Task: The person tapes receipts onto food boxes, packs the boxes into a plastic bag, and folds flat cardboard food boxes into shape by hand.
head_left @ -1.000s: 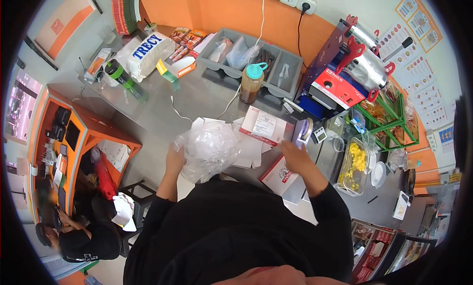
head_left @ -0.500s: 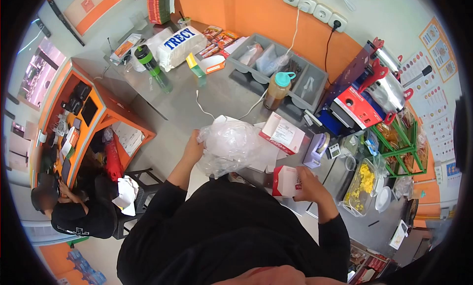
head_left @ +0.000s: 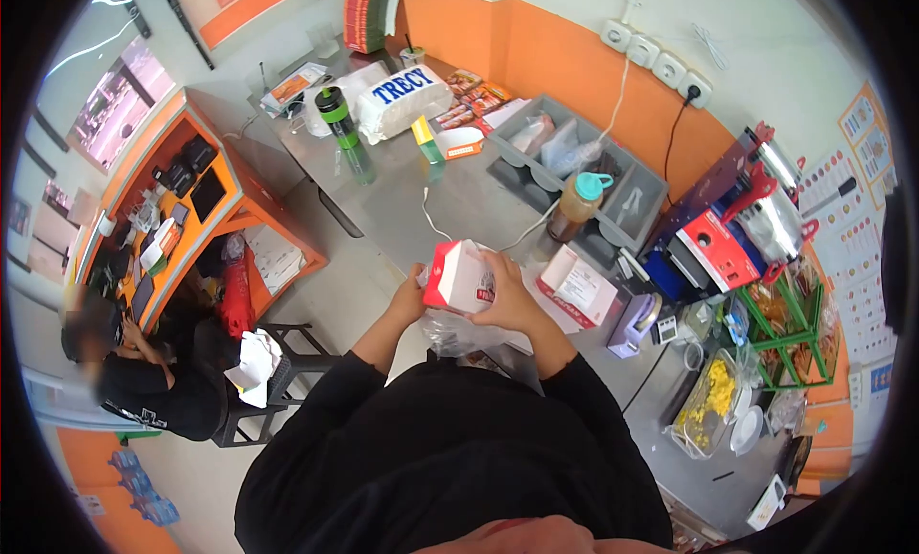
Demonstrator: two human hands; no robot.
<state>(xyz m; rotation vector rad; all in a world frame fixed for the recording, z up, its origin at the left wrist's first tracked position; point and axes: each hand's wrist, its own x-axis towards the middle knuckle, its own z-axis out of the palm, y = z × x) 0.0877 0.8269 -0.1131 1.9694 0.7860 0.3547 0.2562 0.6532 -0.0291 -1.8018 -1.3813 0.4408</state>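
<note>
A small red and white paper box [head_left: 458, 278] is in front of my body, gripped by my right hand [head_left: 508, 299] along its right side. My left hand [head_left: 409, 296] is at the box's left edge, its fingers closed on a clear plastic bag [head_left: 458, 335]. The bag hangs crumpled beneath and behind the box, so its opening is hidden. Whether the box is inside the bag or in front of it, I cannot tell. Another red and white box [head_left: 578, 288] lies on the table to the right of my hands.
On the steel table [head_left: 388, 204] stand a green bottle [head_left: 343, 133], a brown-filled bottle [head_left: 579, 209], a grey divided tray [head_left: 627, 224] and a purple tape dispenser [head_left: 633, 326]. A red sealing machine [head_left: 713, 243] is at the right. A person [head_left: 158, 391] sits at the left by an orange counter [head_left: 244, 195].
My right hand has brought the small box leftward and up to the plastic bag. The bag has sunk lower behind the box. The view has shifted slightly.
</note>
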